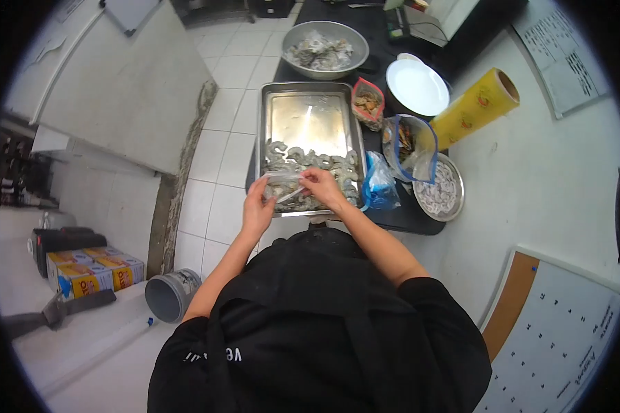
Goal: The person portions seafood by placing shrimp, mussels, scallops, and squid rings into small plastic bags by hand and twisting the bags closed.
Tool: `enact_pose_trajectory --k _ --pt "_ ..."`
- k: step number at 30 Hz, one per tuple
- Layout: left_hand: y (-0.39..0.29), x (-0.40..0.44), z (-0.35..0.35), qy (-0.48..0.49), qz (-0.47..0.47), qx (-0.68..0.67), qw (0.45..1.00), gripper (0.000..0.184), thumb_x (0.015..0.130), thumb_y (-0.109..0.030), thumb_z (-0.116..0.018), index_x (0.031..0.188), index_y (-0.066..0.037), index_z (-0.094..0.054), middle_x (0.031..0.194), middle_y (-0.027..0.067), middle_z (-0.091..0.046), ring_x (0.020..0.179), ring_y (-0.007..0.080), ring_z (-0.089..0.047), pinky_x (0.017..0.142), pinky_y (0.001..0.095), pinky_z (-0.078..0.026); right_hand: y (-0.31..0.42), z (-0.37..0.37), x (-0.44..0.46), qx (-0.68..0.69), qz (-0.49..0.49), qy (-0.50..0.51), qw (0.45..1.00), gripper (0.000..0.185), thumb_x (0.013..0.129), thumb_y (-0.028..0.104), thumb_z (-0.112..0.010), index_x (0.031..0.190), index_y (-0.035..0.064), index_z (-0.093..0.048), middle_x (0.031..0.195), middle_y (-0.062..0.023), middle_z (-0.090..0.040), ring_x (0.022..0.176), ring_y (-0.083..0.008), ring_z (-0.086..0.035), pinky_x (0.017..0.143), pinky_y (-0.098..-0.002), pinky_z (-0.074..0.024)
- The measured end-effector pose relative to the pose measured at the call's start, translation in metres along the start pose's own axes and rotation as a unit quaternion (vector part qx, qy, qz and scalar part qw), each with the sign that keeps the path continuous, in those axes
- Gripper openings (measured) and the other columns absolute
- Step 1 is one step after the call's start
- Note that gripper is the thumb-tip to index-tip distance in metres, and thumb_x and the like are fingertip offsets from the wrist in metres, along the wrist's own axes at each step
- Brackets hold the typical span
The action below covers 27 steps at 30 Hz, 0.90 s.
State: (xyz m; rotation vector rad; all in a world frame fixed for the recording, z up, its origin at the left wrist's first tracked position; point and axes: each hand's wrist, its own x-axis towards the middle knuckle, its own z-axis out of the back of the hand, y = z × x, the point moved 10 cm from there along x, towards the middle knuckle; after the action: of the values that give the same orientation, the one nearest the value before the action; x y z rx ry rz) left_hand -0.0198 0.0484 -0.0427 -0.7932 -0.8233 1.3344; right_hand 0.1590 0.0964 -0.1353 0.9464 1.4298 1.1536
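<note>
A clear plastic bag (283, 180) is stretched between my two hands, above the near part of a metal tray (310, 113). My left hand (258, 201) has its fingers closed on the bag's left side. At the bag's right edge, my right hand (321, 186) pinches the plastic. Grey raw shrimp (317, 161) lie across the near half of the tray, partly hidden under the bag and my hands. The bag's contents, if any, are hard to make out against the shrimp below.
Beyond the tray stands a metal bowl (357, 50) with shrimp-like pieces. To the right are a red-edged bag (368, 103), a blue-edged bag (420, 155), a blue plastic bundle (381, 184), a white dish (417, 86), a yellow film roll (477, 109) and a shrimp bowl (439, 189).
</note>
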Motion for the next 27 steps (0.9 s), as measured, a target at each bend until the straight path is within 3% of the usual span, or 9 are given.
enact_pose_trajectory --k 3,10,13,16,19,23,25,26,27 --pt "0.001 0.000 0.001 -0.016 0.002 -0.024 1.000 0.054 0.076 0.003 -0.063 0.128 -0.001 -0.048 0.127 0.0146 -0.050 0.101 0.0214 -0.056 0.076 0.0285 -0.048 -0.009 -0.008 -0.004 0.024 -0.057 0.072 0.996 0.021 0.086 0.013 -0.065 0.102 -0.0002 -0.061 0.082 -0.0055 -0.063 0.069 -0.0132 -0.063 0.060 -0.0255 -0.0553" --pt "0.008 0.003 -0.010 0.002 0.021 0.003 1.000 0.055 0.076 0.002 -0.063 0.128 0.000 -0.048 0.127 0.0147 -0.050 0.103 0.0212 -0.055 0.077 0.0274 -0.047 -0.004 0.007 0.000 0.008 -0.067 0.063 0.996 0.020 0.085 0.011 -0.065 0.100 -0.0021 -0.061 0.083 -0.0080 -0.063 0.064 -0.0144 -0.064 0.055 -0.0262 -0.0548" --pt "0.005 0.002 -0.009 -0.012 0.014 0.001 1.000 0.054 0.076 0.002 -0.063 0.128 0.000 -0.048 0.126 0.0139 -0.051 0.094 0.0194 -0.056 0.075 0.0268 -0.046 -0.001 0.003 -0.001 0.000 -0.075 0.077 0.994 0.019 0.086 0.012 -0.065 0.100 0.0001 -0.060 0.079 -0.0054 -0.064 0.066 -0.0139 -0.065 0.056 -0.0249 -0.0536" --pt "0.002 0.002 -0.003 -0.040 0.012 -0.016 0.999 0.053 0.075 0.002 -0.064 0.126 0.002 -0.049 0.126 0.0163 -0.051 0.100 0.0244 -0.057 0.078 0.0291 -0.048 0.010 0.000 0.002 -0.023 -0.029 0.084 0.996 0.018 0.086 0.012 -0.064 0.100 -0.0001 -0.060 0.079 -0.0055 -0.064 0.066 -0.0137 -0.065 0.056 -0.0249 -0.0529" --pt "0.008 0.001 -0.008 -0.026 0.036 -0.014 0.999 0.054 0.074 0.003 -0.064 0.126 0.002 -0.049 0.125 0.0150 -0.051 0.086 0.0199 -0.055 0.071 0.0267 -0.049 0.001 0.001 0.007 -0.032 -0.036 0.089 0.995 0.018 0.085 0.008 -0.064 0.098 -0.0042 -0.060 0.082 -0.0090 -0.063 0.064 -0.0153 -0.064 0.056 -0.0265 -0.0538" --pt "0.014 0.003 -0.012 -0.024 0.053 -0.030 0.998 0.055 0.074 0.002 -0.065 0.126 -0.001 -0.049 0.126 0.0123 -0.051 0.084 0.0164 -0.054 0.073 0.0261 -0.045 -0.003 0.003 0.006 -0.027 -0.049 0.093 0.994 0.018 0.084 0.008 -0.065 0.098 -0.0036 -0.060 0.082 -0.0102 -0.063 0.068 -0.0166 -0.064 0.060 -0.0291 -0.0537" --pt "0.010 0.004 -0.011 -0.030 0.024 -0.019 0.999 0.055 0.074 0.002 -0.065 0.126 0.000 -0.049 0.127 0.0122 -0.051 0.086 0.0168 -0.054 0.073 0.0264 -0.045 0.047 0.017 -0.006 -0.228 0.079 -0.023 0.970 0.020 0.083 0.010 -0.065 0.099 -0.0010 -0.061 0.081 -0.0115 -0.063 0.072 -0.0228 -0.064 0.067 -0.0336 -0.0522" --pt "0.010 0.005 -0.010 -0.033 0.025 -0.018 0.999 0.055 0.074 0.002 -0.065 0.126 0.000 -0.049 0.127 0.0122 -0.051 0.086 0.0168 -0.054 0.073 0.0264 -0.045 0.060 0.013 -0.010 -0.228 0.080 -0.020 0.970 0.020 0.083 0.010 -0.065 0.099 -0.0010 -0.061 0.081 -0.0115 -0.063 0.072 -0.0228 -0.064 0.067 -0.0336 -0.0522" --pt "0.005 0.006 -0.010 -0.027 0.024 -0.014 0.999 0.054 0.074 0.002 -0.064 0.126 0.000 -0.049 0.126 0.0126 -0.051 0.083 0.0180 -0.055 0.070 0.0266 -0.047 0.089 0.004 -0.018 -0.244 0.170 -0.017 0.955 0.020 0.082 0.011 -0.065 0.098 0.0002 -0.061 0.082 -0.0130 -0.063 0.075 -0.0273 -0.063 0.070 -0.0356 -0.0510"
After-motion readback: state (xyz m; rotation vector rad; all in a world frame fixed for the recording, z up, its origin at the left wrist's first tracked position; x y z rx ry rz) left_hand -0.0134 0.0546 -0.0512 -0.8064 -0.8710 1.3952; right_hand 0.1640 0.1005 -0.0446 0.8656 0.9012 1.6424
